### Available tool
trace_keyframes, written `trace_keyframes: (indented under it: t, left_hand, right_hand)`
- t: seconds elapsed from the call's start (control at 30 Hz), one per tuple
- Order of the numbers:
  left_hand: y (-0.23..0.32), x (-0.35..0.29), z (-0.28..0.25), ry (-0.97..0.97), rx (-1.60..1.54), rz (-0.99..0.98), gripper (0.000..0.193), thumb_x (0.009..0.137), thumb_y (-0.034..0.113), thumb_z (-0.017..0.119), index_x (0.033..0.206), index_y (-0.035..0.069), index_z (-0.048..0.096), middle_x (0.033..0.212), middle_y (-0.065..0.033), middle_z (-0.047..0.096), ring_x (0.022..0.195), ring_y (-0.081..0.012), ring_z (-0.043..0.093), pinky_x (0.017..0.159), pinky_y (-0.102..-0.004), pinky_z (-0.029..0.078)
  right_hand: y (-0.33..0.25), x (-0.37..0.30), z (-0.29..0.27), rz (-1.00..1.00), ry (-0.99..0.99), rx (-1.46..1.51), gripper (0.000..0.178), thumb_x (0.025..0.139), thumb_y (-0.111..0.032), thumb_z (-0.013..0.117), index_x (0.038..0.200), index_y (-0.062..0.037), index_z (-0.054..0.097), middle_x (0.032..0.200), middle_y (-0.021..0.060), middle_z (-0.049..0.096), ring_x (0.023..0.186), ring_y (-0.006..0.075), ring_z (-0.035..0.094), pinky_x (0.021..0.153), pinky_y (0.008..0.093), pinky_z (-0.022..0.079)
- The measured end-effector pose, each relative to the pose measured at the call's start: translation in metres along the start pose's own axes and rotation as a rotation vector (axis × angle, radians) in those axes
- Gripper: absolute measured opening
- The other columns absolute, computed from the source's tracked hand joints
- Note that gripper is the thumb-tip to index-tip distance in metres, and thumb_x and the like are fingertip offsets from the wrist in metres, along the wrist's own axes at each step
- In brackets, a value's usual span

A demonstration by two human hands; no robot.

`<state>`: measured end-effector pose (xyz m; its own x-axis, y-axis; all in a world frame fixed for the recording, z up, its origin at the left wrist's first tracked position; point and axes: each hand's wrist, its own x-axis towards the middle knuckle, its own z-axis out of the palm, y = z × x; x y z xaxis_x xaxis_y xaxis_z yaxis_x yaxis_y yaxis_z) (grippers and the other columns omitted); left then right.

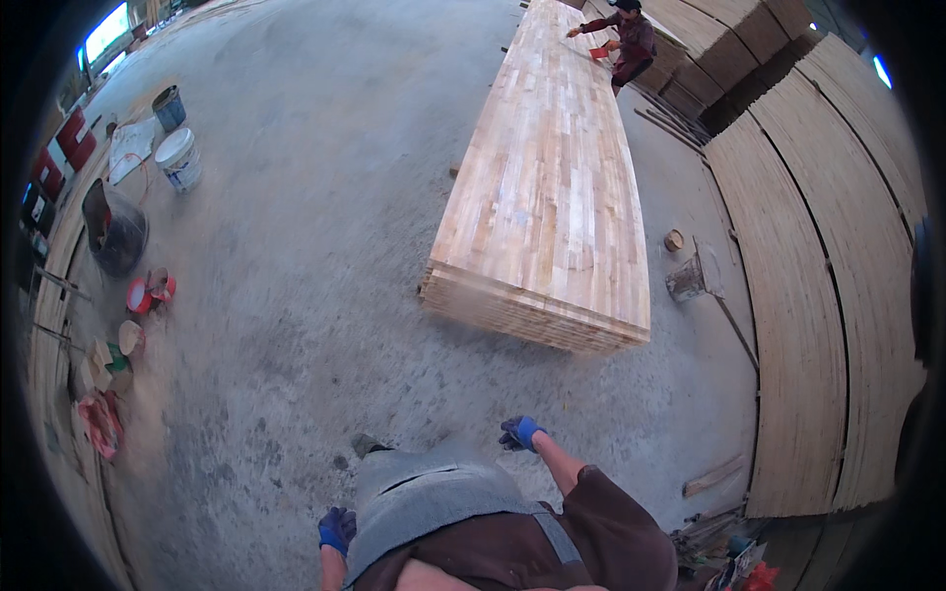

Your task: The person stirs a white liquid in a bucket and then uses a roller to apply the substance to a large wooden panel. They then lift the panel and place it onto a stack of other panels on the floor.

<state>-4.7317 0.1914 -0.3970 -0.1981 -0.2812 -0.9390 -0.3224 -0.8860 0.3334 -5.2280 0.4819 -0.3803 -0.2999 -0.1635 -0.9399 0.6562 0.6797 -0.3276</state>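
Observation:
My left hand (337, 530), in a blue and dark work glove, hangs low beside the grey apron (434, 483) on my front. Its fingers are loosely apart, and I see nothing in them. My right hand (520, 433), gloved the same way, is held out ahead of the apron over the concrete floor, fingers apart and holding nothing. Beyond it, and touched by neither hand, lies a long stack of wooden panels (542, 207) made of joined strips. At its far end a co-worker (634, 44) leans over the top with a red tool or container (599, 52) in one hand.
Tall stacks of boards (798, 286) line the right side. A dirty bucket (686, 284) and a small round tin (674, 240) stand between them and the panel stack. At left are a white bucket (179, 163), a dark cut-open drum (118, 231) and red tape rolls (148, 293).

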Motion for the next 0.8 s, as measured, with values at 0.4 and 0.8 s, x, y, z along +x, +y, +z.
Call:
trace_keyframes:
  t: [0.4,0.8]
  left_hand:
    - [0.1,0.03,-0.137,0.022,-0.176,0.033,0.059,0.091,0.051,0.047,0.132,0.009,0.047,0.112,-0.0101,0.065,0.093,-0.0256,0.063,0.081,-0.0406,0.045]
    - [0.13,0.021,-0.271,0.23,-0.687,0.136,0.049,0.092,0.045,0.05,0.125,0.009,0.053,0.117,-0.0122,0.063,0.098,-0.0268,0.064,0.085,-0.0397,0.045]
  right_hand:
    - [-0.101,-0.007,0.187,-0.008,-0.113,-0.33,0.028,0.093,-0.03,0.053,0.108,-0.0062,0.058,0.087,0.0138,0.071,0.059,0.0222,0.067,0.057,0.0371,0.055]
    - [-0.258,0.051,0.412,0.126,-0.169,-0.658,0.024,0.091,-0.026,0.058,0.107,-0.0089,0.056,0.09,0.0184,0.07,0.065,0.0301,0.068,0.054,0.0403,0.052]
